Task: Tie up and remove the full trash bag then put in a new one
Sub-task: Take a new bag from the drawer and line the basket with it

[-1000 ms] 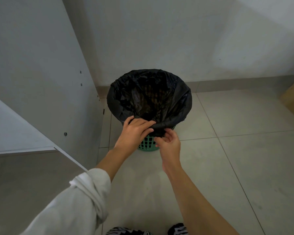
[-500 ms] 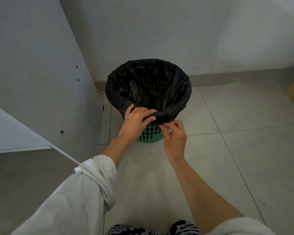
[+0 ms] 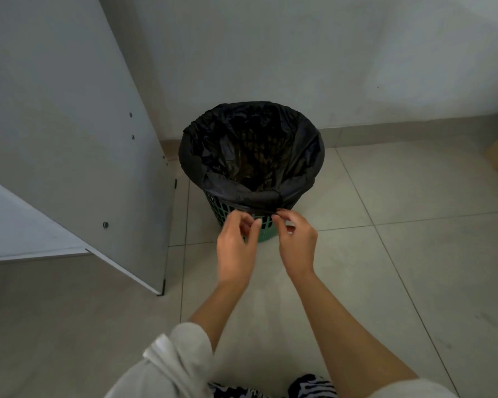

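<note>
the trash bag (image 3: pixel 305 150) is glossy black. the bin (image 3: pixel 236 215) under it is green with a lattice of small holes. the floor tiles (image 3: pixel 414 254) are pale beige. the sleeve (image 3: pixel 167 366) is off-white; the footwear (image 3: pixel 314 386) is black-and-white striped.

- Bin (image 3: pixel 266 232) stands on the floor (image 3: pixel 385 268), close before the wall (image 3: pixel 299 53).
- Bag (image 3: pixel 250 147) sits in the bin, its top folded over the rim.
- Panel (image 3: pixel 69 139) stands left of the bin.
- Left hand (image 3: pixel 236 248) and right hand (image 3: pixel 296 242) are at the bag's near edge, side by side.
</note>
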